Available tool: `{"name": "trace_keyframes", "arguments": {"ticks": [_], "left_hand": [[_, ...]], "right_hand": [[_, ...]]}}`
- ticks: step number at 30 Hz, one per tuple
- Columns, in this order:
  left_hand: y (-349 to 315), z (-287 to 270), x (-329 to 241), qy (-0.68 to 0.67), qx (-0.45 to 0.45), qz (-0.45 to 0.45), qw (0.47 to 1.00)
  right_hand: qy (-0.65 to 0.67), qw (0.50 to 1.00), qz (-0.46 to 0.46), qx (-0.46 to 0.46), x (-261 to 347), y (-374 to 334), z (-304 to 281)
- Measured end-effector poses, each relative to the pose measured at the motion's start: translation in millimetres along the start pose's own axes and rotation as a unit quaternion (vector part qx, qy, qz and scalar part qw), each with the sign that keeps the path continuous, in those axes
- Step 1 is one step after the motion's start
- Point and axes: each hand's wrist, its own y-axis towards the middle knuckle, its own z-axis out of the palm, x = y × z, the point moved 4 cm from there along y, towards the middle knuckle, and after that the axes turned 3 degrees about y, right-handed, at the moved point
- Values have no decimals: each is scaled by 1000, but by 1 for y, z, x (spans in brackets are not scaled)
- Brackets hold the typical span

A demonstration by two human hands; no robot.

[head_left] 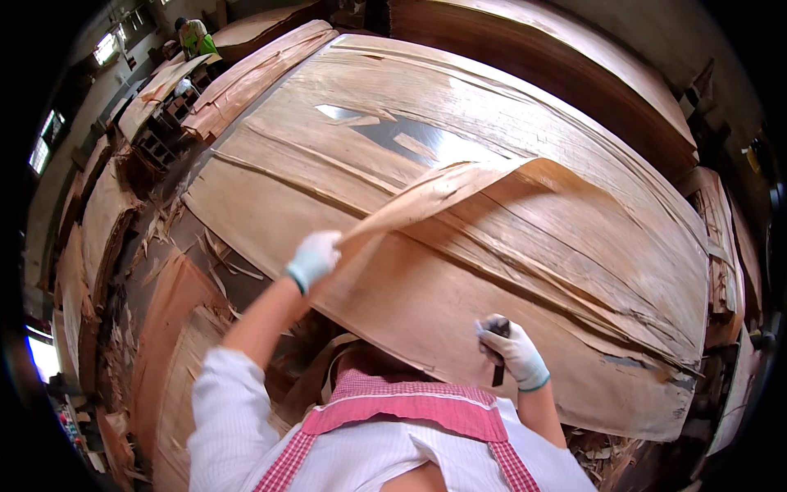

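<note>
My left hand (pixel 316 256), in a white glove with a teal cuff, grips the near-left edge of a thin wood veneer sheet (pixel 426 197). That sheet curls up off the layers beneath and casts a shadow over them. Closed round a dark, narrow hand tool (pixel 498 374) is my right hand (pixel 518 354), also gloved. It hangs over the near edge of a flat veneer sheet (pixel 410 287); the tool's exact kind is hard to make out. More veneer, with long splits and raised strips, covers the large table, and a shiny grey surface (pixel 385 139) shows through a gap.
A tall veneer stack (pixel 557 57) lies along the far side. Further piles (pixel 254 78) stand at the far left, and torn scraps (pixel 217 254) litter the left floor. Leaning sheets (pixel 172 344) are close by my left. A person (pixel 195 39) in a green vest is in the distance.
</note>
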Motion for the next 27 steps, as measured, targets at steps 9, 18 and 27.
{"name": "trace_keyframes", "arguments": {"ticks": [9,18,27], "left_hand": [[273,-141,24,450,-358,130,808],[228,10,44,157,-142,349,913],[188,-85,77,-553,289,191,758]], "right_hand": [[71,982,-48,-171,6,33,40],[26,953,-114,-280,80,116,146],[-126,924,-212,-293,171,262,234]]}}
